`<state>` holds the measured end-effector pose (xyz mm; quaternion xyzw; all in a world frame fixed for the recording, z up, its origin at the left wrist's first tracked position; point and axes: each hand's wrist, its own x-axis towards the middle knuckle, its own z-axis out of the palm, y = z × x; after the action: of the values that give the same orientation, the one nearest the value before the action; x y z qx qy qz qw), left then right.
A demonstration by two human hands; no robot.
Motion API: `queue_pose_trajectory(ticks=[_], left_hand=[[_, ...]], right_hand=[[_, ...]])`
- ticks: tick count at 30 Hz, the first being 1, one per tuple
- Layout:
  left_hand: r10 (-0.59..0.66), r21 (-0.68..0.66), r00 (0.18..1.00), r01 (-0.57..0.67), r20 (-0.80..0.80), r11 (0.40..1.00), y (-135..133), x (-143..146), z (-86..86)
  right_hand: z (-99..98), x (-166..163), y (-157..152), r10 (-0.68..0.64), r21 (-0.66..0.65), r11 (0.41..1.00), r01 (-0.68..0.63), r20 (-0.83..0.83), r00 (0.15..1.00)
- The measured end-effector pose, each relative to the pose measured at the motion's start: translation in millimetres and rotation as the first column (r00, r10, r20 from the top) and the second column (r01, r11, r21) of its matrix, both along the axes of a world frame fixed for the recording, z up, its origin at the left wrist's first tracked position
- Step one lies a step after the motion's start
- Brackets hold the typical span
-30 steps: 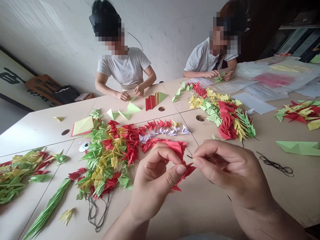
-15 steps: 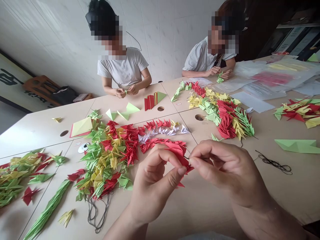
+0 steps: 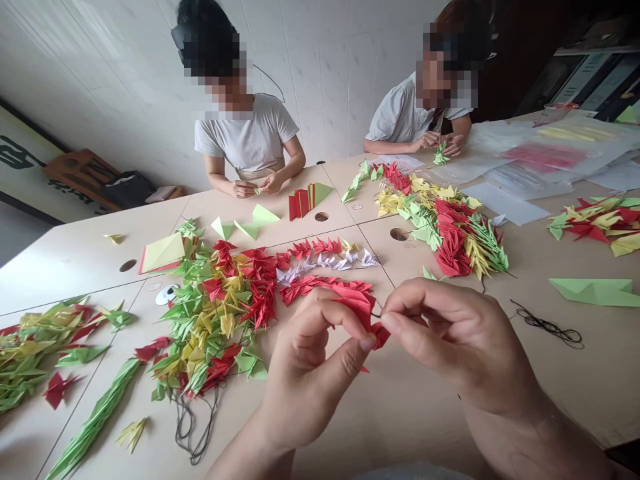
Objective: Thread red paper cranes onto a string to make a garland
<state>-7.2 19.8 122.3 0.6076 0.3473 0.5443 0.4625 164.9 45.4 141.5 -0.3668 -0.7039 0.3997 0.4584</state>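
Note:
Between thumb and forefinger, my left hand pinches a red origami crane over the near part of the table. Close on its right, my right hand is closed in a pinch on a dark string that runs to the red paper. Most of the string's pinched end is hidden by my fingertips. Just behind the left hand lie strung rows of red cranes and white cranes. A big heap of green, yellow and red cranes spreads to the left.
Loose black cord and a green folded paper lie right. More strung cranes rest beyond my right hand. Left are a crane pile and a long green bundle. Two people sit opposite, folding or handling green paper. Plastic bags cover the far right.
The red crane has tilted slightly in my left fingers, and its lower part has shifted. My right hand has barely moved. Across the table, the left person's hands have moved a little to the right.

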Motion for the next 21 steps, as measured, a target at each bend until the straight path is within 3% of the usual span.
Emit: queue_pose_trajectory(ticks=[21], left_hand=[[0.063,0.065,0.991,-0.056,-0.116,0.996,-1.6,-0.3,-0.8]], right_hand=[[-6.3,-3.2,-1.3,-0.094,0.077,0.993,0.094,-0.001,0.996]])
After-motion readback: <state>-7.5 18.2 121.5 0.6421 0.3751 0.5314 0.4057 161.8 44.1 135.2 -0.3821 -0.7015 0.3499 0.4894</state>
